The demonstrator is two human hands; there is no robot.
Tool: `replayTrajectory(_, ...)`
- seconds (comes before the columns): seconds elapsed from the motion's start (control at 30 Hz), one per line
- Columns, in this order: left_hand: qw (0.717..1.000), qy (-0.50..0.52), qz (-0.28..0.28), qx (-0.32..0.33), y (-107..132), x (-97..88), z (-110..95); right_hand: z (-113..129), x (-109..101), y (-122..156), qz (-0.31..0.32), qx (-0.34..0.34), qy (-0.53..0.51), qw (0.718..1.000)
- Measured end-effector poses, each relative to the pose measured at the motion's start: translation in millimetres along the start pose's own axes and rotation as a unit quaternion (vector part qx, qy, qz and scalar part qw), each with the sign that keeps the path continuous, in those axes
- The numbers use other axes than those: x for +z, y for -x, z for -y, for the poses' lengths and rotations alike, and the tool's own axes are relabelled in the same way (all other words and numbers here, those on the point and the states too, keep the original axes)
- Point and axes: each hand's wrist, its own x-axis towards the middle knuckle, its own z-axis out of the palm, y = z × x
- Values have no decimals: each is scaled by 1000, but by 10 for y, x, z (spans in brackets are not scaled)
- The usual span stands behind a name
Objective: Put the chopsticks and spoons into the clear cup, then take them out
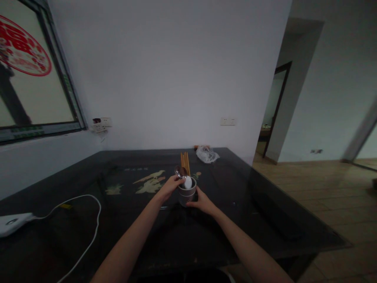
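Observation:
A grey cup [186, 194] stands on the dark glass-topped table [123, 220]. It holds several wooden chopsticks [185, 162], a white spoon [188, 182] and metal spoons [180, 171]. My left hand [170, 187] is closed on the handle of a metal spoon at the cup's left rim. My right hand [202, 201] wraps around the cup's right side and steadies it.
A white cable [93, 224] runs across the left of the table from a white device [13, 222]. A crumpled plastic bag [207, 154] lies at the far edge by the wall. The table's right edge borders a wooden floor [324, 196] and a doorway.

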Motion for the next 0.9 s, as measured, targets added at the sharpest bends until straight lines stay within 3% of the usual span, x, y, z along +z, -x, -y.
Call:
replayTrajectory(0.43,999,-48,-3,23,-10,50,-27,-44,-32,-1,5,8,39,999)
replayTrajectory(0.9,994,-76,-64,51,-58,56,9,64,-19,10,15,7,41,999)
